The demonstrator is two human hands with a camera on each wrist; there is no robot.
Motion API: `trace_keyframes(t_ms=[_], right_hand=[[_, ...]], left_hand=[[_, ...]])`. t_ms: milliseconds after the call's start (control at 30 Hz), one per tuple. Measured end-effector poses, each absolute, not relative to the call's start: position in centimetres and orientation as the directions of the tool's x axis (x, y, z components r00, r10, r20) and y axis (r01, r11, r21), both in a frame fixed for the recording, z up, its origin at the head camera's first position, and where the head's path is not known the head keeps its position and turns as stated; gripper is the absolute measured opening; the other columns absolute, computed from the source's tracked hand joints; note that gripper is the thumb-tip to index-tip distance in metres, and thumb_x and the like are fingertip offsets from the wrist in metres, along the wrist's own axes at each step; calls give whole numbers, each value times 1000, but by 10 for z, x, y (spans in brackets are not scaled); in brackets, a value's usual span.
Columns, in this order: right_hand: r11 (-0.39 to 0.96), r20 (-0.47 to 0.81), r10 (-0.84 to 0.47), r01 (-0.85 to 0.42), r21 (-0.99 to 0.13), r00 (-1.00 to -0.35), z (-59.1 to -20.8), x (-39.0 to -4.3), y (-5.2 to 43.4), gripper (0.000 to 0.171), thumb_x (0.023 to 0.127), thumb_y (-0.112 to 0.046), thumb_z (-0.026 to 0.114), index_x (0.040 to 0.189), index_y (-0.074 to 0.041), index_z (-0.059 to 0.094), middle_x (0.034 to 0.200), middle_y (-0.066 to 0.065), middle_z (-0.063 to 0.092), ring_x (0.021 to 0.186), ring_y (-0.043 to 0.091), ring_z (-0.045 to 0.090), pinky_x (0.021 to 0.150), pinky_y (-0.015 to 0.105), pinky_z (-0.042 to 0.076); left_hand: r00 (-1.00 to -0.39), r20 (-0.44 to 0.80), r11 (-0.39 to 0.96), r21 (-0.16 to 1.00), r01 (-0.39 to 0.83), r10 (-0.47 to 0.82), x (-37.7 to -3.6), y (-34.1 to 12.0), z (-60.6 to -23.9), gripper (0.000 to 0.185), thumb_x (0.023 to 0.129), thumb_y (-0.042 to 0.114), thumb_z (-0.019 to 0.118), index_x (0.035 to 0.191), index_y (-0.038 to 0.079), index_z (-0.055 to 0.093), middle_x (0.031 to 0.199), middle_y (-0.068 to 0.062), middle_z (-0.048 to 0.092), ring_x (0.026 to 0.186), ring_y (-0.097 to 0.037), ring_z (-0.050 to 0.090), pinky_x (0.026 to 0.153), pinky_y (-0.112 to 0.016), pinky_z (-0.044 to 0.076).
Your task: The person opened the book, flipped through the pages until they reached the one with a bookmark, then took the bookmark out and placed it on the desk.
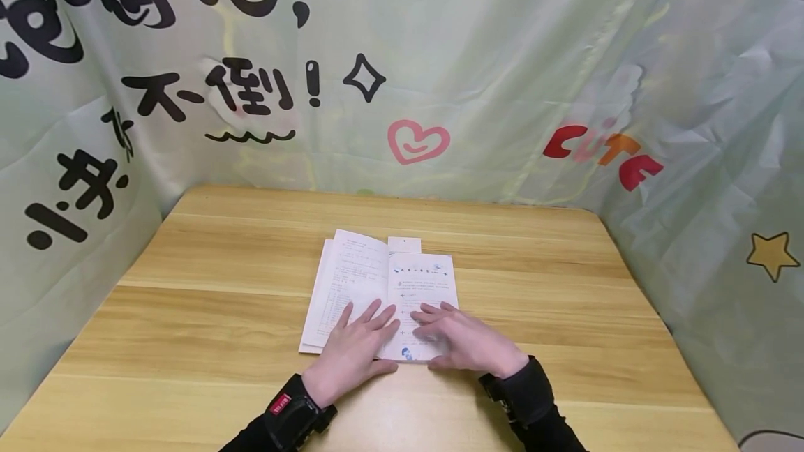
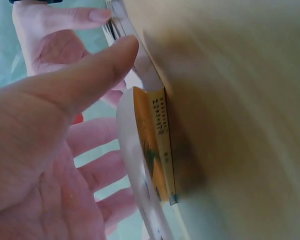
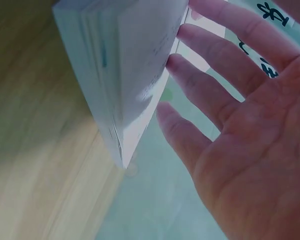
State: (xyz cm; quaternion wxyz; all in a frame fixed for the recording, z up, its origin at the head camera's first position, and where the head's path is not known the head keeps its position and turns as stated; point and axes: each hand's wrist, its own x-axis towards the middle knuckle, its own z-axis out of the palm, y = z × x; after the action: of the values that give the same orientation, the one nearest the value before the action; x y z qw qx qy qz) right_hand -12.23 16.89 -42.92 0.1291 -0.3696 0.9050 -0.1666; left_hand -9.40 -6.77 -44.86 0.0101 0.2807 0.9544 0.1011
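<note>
The open book (image 1: 383,291) is pinned flat on the bench (image 1: 188,312) by straight fingers, left hand (image 1: 354,347) left of its spine, right hand (image 1: 467,344) right

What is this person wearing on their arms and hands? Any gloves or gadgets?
No gloves: both the left hand and the right hand are bare. Both arms are in black sleeves that reach to the wrists. On the left wrist sits a black band with a small red label bearing white markings, too small to read. A dark strap also shows at the right wrist.
</note>
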Motion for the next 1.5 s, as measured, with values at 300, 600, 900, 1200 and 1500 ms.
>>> trace_keyframes(t_ms=[300, 600, 900, 1200, 1500], right_hand=[[686, -121, -698, -611, -395, -706, -425, -122, 172, 40, 80, -22, 83, 117, -11, 75, 145, 8, 60, 142, 33, 49, 121, 56, 32], [643, -86, -725, -627, -439, -683, -417, -122, 182, 23, 85, -17, 78, 107, -10, 79, 139, 8, 65, 138, 34, 53, 120, 61, 29], [615, 4, -721, -642, -459, -693, -409, -123, 190, 14, 86, -6, 73, 98, -11, 80, 131, 9, 70, 133, 35, 58, 119, 63, 30], [604, 343, -638, -724, -333, -689, -414, -128, 186, 13, 80, -5, 81, 91, -11, 80, 106, 5, 77, 106, 23, 69, 101, 49, 53], [735, 477, -274, -502, -456, -835, -427, -126, 167, 48, 77, -14, 87, 120, -2, 69, 120, 14, 63, 106, 28, 62, 88, 43, 55]], left_hand=[[-866, 45, 846, 194, 497, 498, -92, -63, -448, 62, 84, 51, 74, 136, 19, 63, 152, -3, 54, 144, -29, 47, 116, -66, 33], [-867, 18, 845, 215, 490, 498, -93, -63, -447, 58, 87, 50, 70, 136, 20, 64, 153, -3, 53, 145, -29, 46, 117, -67, 32], [-869, 20, 844, 228, 486, 495, -93, -64, -446, 51, 91, 47, 68, 133, 19, 66, 152, -3, 54, 145, -30, 47, 117, -67, 32], [-873, 52, 842, 242, 482, 485, -92, -62, -446, 41, 93, 37, 68, 130, 20, 68, 146, -2, 60, 142, -32, 49, 114, -73, 30], [-885, 114, 847, 257, 466, 452, -90, -59, -447, 38, 93, 30, 66, 129, 18, 69, 137, -1, 67, 138, -32, 54, 112, -74, 32]])
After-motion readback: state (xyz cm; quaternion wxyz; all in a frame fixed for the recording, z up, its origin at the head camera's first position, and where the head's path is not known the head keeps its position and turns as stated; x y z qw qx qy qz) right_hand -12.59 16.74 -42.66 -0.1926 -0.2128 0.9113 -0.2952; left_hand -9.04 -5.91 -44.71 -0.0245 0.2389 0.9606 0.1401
